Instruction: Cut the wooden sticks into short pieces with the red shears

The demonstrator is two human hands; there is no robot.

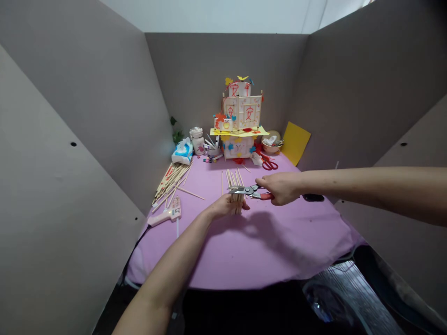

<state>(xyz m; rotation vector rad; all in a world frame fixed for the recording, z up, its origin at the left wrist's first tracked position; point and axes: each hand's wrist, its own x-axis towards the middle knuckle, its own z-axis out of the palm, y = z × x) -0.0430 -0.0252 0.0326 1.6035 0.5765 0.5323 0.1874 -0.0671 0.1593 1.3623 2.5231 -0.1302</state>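
Several thin wooden sticks (236, 208) are bunched upright in my left hand (222, 206), whose fingers wrap round them just above the cloth. My right hand (283, 187) grips a pair of pruning shears (248, 190) with red handles. The shears' metal blades lie across the bunch, level with the top of my left hand; whether they touch every stick I cannot tell. Behind the blades, more sticks (228, 177) show side by side, pointing away from me. The far fingers of my left hand are partly hidden by the bunch.
A pink glue gun (169, 215) and a pile of sticks (174, 179) lie at left. At the back stand a decorated paper model (240, 116), a tissue pack (182, 151), a jar (198, 140) and a bowl (272, 147). Red scissors (270, 164) lie nearby. Grey panels (226, 60) enclose the table.
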